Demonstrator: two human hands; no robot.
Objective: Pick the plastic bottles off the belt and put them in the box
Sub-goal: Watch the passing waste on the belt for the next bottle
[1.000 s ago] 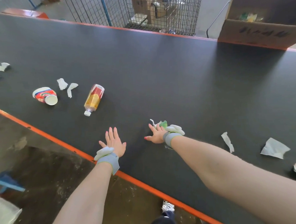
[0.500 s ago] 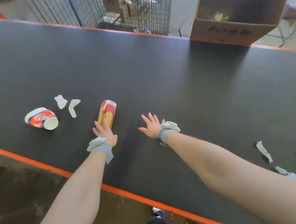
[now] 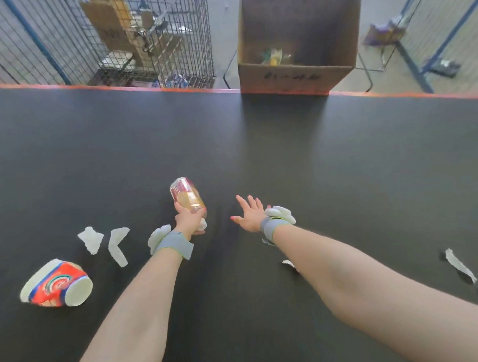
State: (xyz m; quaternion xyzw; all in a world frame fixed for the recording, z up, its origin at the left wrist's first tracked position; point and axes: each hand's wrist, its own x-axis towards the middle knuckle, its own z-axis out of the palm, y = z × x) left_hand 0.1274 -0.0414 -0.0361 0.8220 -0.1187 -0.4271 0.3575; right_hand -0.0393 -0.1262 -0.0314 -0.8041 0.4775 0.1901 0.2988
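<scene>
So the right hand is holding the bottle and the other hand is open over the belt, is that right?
Not quite. The head view shows the left hand gripping the bottle, not the right. The right hand is the open one, fingers spread over the belt.

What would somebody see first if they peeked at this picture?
Probably the left hand in the middle, gripping a plastic bottle with a red and yellow label above the black belt. Then the open cardboard box at the belt's far edge, and the colourful paper cup lying on its side at near left.
</scene>
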